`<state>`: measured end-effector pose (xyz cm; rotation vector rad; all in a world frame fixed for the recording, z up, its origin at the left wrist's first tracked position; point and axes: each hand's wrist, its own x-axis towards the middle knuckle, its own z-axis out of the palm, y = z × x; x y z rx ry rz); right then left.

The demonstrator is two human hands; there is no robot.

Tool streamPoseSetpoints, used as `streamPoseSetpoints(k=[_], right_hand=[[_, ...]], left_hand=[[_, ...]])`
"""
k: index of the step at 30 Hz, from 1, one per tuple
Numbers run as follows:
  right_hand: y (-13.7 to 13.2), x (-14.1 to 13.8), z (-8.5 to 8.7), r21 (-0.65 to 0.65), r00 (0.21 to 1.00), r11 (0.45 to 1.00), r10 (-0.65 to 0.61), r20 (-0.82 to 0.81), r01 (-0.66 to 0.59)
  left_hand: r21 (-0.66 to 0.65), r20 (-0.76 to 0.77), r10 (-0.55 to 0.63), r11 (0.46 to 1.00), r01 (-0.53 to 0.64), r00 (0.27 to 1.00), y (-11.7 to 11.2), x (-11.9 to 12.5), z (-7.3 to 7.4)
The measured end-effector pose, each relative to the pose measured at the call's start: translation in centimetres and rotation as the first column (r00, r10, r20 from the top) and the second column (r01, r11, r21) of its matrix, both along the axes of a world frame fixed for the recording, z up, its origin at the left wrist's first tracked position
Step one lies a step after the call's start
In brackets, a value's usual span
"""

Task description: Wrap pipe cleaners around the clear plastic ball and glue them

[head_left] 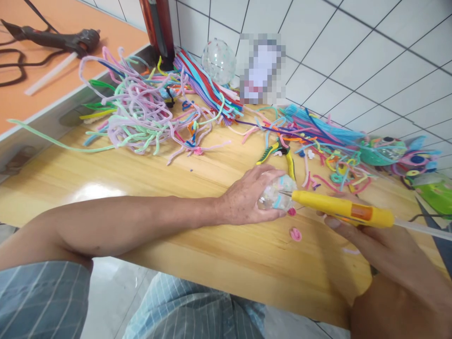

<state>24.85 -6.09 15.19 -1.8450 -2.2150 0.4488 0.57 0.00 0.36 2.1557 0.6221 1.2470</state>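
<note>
Fingers of my left hand [243,195] wrap round a clear plastic ball [277,200] with bits of pale blue and white on it, resting at the middle of the wooden table. My right hand [367,235] grips a yellow hot glue gun [339,207], whose metal nozzle points left at the ball's surface; whether it touches I cannot tell. A clear glue stick [423,229] runs out of its rear. Just in front of the hands lies a small pink pipe-cleaner coil [295,234]. Yellow-and-black pliers [270,153] lie behind the ball, partly hidden.
Tangled lilac and green pipe cleaners [137,108] heap at the left back, beside a bundle of coloured ones [208,87]. Another clear ball [219,61] stands by the tiled wall. A black glue gun [70,42] rests on the orange surface. Scraps and decorated pieces [383,150] spread rightward.
</note>
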Motion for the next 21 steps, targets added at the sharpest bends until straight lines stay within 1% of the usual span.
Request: streamPoseSetpoints(k=[2,6,8,13,15,17,21], right_hand=[[-0.1,-0.5,0.5,-0.032,0.999,0.999,0.005,-0.032,-0.006],[-0.5,-0.7,1.0,-0.08,0.998,0.995,-0.052,0.019,0.054],[-0.5,-0.6,1.1,-0.097,0.999,0.994,-0.044,0.017,0.045],[-0.4,0.3,0.5,-0.034,0.999,0.999,0.02,-0.028,-0.021],[-0.3,0.8,0.1,-0.039,0.999,0.999,0.022,-0.026,-0.023],[-0.4,1.4,-0.2,-0.056,1.0,0.998,-0.015,-0.009,0.014],[-0.3,2.0,-0.5,-0.093,0.989,0.985,-0.141,0.042,0.144]], left_hand=[[0.001,-0.004,-0.003,1.0,0.003,1.0,0.0,0.0,0.0],[-0.052,-0.024,-0.022,0.998,0.02,0.999,0.0,0.0,0.1],[-0.066,-0.024,-0.032,0.997,0.031,0.999,0.1,-0.1,0.2],[-0.083,-0.032,-0.032,0.996,0.03,0.999,0.1,0.0,0.2],[-0.083,-0.036,-0.029,0.996,0.026,0.999,0.1,0.0,0.2],[-0.072,-0.028,-0.025,0.997,0.023,0.999,0.2,0.1,0.1],[-0.05,-0.002,-0.021,0.999,0.021,1.0,0.3,0.2,-0.1]])
